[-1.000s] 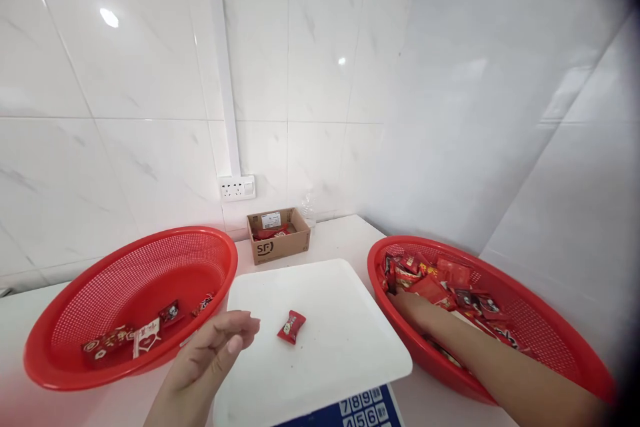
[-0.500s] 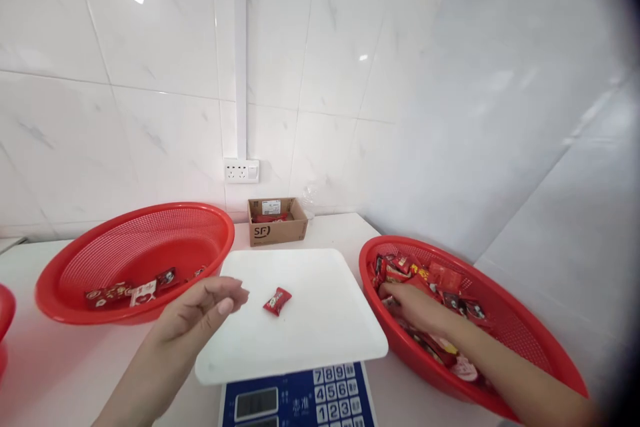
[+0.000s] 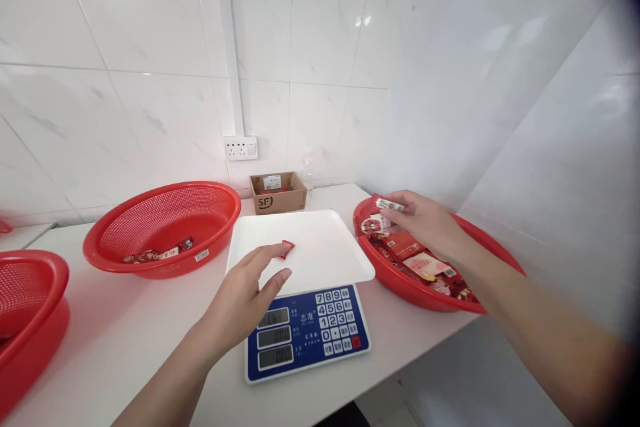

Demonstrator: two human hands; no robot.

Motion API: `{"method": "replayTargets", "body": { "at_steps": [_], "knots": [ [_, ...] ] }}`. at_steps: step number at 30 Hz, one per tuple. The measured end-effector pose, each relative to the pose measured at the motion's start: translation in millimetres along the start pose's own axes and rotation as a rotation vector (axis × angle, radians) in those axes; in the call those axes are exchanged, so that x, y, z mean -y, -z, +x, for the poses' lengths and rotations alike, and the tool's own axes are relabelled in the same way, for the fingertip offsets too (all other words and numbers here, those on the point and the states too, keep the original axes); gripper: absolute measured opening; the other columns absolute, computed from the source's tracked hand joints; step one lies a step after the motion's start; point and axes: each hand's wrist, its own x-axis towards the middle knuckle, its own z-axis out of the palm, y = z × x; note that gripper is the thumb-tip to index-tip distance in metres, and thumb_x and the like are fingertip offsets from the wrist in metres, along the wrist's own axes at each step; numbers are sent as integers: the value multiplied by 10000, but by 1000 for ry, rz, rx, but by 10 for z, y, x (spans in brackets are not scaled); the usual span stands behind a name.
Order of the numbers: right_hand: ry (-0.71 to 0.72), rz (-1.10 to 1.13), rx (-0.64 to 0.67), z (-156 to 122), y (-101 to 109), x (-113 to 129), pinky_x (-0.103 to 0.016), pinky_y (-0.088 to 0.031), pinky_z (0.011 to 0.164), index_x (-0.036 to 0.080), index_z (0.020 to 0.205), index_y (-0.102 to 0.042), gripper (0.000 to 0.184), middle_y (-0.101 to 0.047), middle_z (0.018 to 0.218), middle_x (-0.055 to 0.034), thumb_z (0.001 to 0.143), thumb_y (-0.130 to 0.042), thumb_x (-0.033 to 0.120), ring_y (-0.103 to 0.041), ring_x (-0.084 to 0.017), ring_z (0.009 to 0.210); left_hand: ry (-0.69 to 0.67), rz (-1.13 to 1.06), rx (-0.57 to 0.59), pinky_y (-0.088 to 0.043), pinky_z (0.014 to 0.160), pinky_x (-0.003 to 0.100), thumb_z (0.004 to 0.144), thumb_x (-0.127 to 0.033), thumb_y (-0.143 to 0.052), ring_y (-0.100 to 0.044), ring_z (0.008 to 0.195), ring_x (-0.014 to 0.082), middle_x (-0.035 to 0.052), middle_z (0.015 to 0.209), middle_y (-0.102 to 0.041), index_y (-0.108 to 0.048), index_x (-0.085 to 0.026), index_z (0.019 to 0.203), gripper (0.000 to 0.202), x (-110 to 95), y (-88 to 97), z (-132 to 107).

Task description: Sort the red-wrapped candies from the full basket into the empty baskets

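My left hand point(image 3: 250, 290) reaches over the front edge of the white scale tray point(image 3: 320, 260). Its fingers are spread, and the index fingertip is at a small red wrapped candy point(image 3: 289, 248) lying on the tray. My right hand point(image 3: 425, 221) hovers over the right red basket point(image 3: 493, 255), pinching a small red and white candy packet point(image 3: 387, 205). That basket holds several red packets point(image 3: 417, 260).
The scale's blue keypad panel point(image 3: 307, 333) faces me at the counter's front edge. A left red basket point(image 3: 150, 210) holds several candies, and another red basket point(image 3: 27, 300) sits at the far left. A cardboard box point(image 3: 277, 192) and a wall socket point(image 3: 241, 147) are at the back.
My right hand has come up out of the right basket with a packet. My left hand has moved forward to the candy on the tray. The view has pulled back and down.
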Motion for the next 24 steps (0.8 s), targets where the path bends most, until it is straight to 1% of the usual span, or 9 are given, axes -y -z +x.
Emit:
{"method": "replayTargets", "body": {
  "at_steps": [3,5,7,9,13,16,18,21,24],
  "knots": [
    [48,273,178,-164,-228,232,-308,-558,679,208,930,-588,203,-663,816,-19,752,-623,298,-644,-163,716,38,-181,49,-497,851,377,866,-407,-458,-501,1157,264,55,1324,-486,-401,-308,1298,447,-14,-45,-5],
    [86,387,308,-271,-424,335,-304,-565,688,199,945,-577,230,-652,857,-21,750,-636,306,-635,-144,721,40,-320,89,-463,921,402,862,-392,-479,-466,1197,255,75,1344,-458,-327,-298,1343,513,-20,-67,-8],
    [113,466,407,-382,-635,400,-299,-570,682,200,960,-569,252,-637,882,-18,748,-645,314,-628,-134,729,30,-456,134,-459,933,398,862,-383,-495,-443,1219,248,91,1365,-426,-279,-287,1364,555,-24,-88,-8],
    [132,549,482,-485,-833,425,-303,-572,704,212,969,-560,261,-620,910,-13,750,-644,327,-624,-134,766,40,-589,141,-479,914,393,871,-385,-487,-481,1180,236,93,1356,-430,-283,-279,1355,536,-24,-107,-1],
    [166,646,531,-564,-1072,369,-323,-550,783,224,995,-546,259,-595,986,-16,780,-603,356,-609,-141,869,113,-718,73,-537,810,365,883,-387,-465,-626,916,182,62,1109,-599,-396,-234,1246,400,10,-116,34],
    [179,523,453,-465,-1080,250,-317,-545,716,213,1006,-544,266,-605,975,-31,784,-577,356,-607,-150,834,152,-625,-7,-539,761,334,863,-389,-491,-639,800,161,19,907,-641,-456,-217,1127,317,54,-68,67],
    [185,339,336,-357,-1046,151,-309,-526,670,218,1018,-549,274,-616,953,-33,778,-569,349,-597,-161,814,167,-461,-77,-532,712,313,859,-409,-480,-626,751,157,7,847,-632,-485,-222,1070,282,88,-14,89],
    [186,37,185,-218,-1016,12,-317,-479,701,248,1055,-557,287,-636,894,-12,784,-552,342,-582,-165,778,165,-153,-140,-497,680,300,860,-418,-461,-600,775,174,17,895,-625,-530,-237,1037,262,152,64,123],
    [173,-137,191,-161,-1044,-78,-300,-448,717,268,1056,-570,278,-642,815,13,790,-539,344,-579,-155,726,148,40,-145,-470,718,299,855,-373,-462,-585,876,200,40,1011,-615,-550,-235,1019,231,229,99,159]
  ]
}}
